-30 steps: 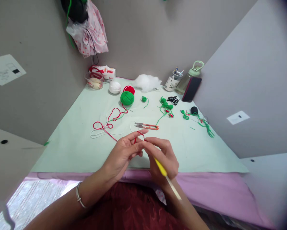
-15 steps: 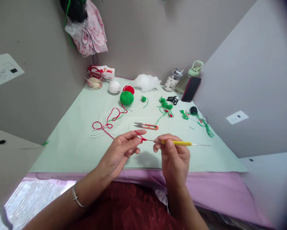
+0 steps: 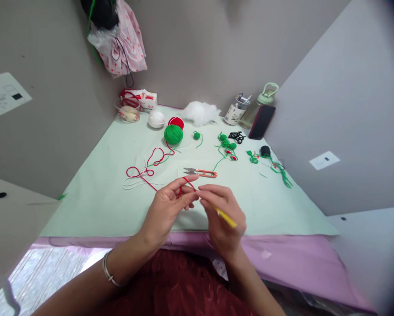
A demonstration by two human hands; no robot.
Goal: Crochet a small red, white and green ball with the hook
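Note:
Red yarn (image 3: 189, 182) runs over the raised index finger of my left hand (image 3: 167, 202), and its thumb and fingers pinch the work at their tips. My right hand (image 3: 225, 216) is closed round a crochet hook with a yellow handle (image 3: 227, 218), slightly blurred. Its fingertips meet the left thumb, so the hook's tip and the small red piece are mostly hidden. Orange-handled thread snips (image 3: 205, 173) lie just beyond the hands. From the left hand the red strand leads back to loose loops (image 3: 140, 172) on the table.
Green (image 3: 173, 134), red (image 3: 176, 122) and white (image 3: 156, 119) yarn balls stand at the back left beside white stuffing (image 3: 200, 113). Small green crochet pieces (image 3: 228, 145) lie to the right. A pen cup (image 3: 235, 112), bottle (image 3: 251, 113) and phone (image 3: 262, 122) stand at the back right.
My right hand has moved left against the left fingertips. The hook has swung from nearly level to slanting down towards me, and the red piece is now largely covered.

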